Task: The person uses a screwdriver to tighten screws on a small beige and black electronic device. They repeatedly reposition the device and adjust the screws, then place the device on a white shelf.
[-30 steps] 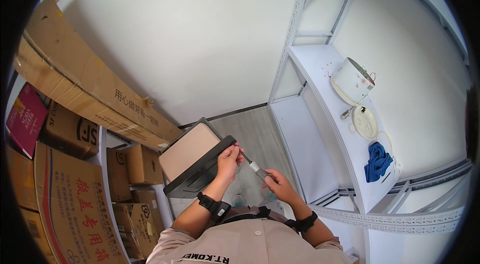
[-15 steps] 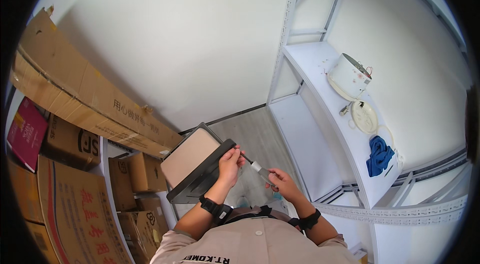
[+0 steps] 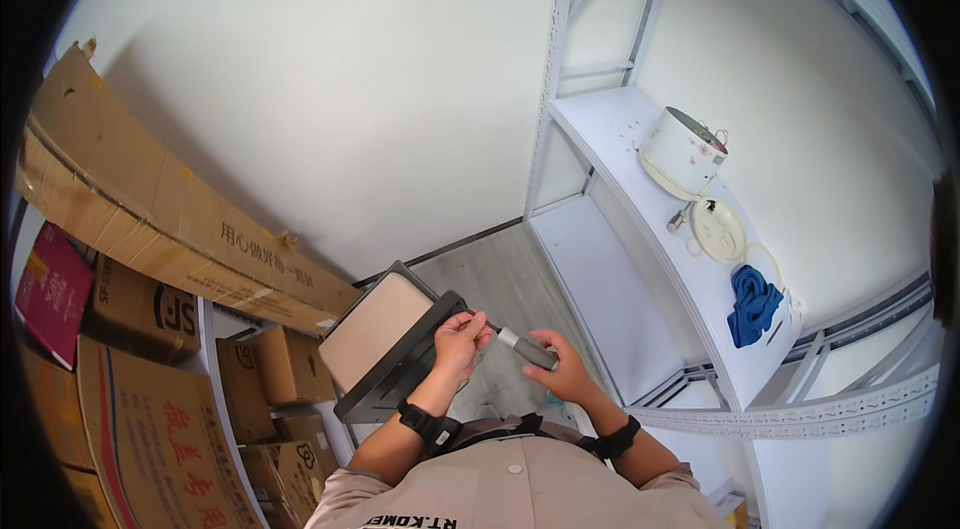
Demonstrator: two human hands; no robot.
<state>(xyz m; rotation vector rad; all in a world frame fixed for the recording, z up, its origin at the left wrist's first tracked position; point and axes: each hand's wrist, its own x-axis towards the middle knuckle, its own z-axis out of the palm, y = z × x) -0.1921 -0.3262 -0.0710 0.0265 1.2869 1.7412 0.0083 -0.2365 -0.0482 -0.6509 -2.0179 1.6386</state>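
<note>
dark case (image 3: 380,329): beige-faced, tilted; grey-handled screwdriver (image 3: 533,352): slanted, shaft toward case corner

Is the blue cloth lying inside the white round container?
No, the blue cloth lies on the white shelf, apart from the white round container.

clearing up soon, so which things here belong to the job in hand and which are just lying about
Likely in the job:
screwdriver, left hand at its shaft, right hand at its handle
black-framed box, beside the left hand

Apparently just lying about:
white pot
cream disc
blue cloth
long carton
</note>
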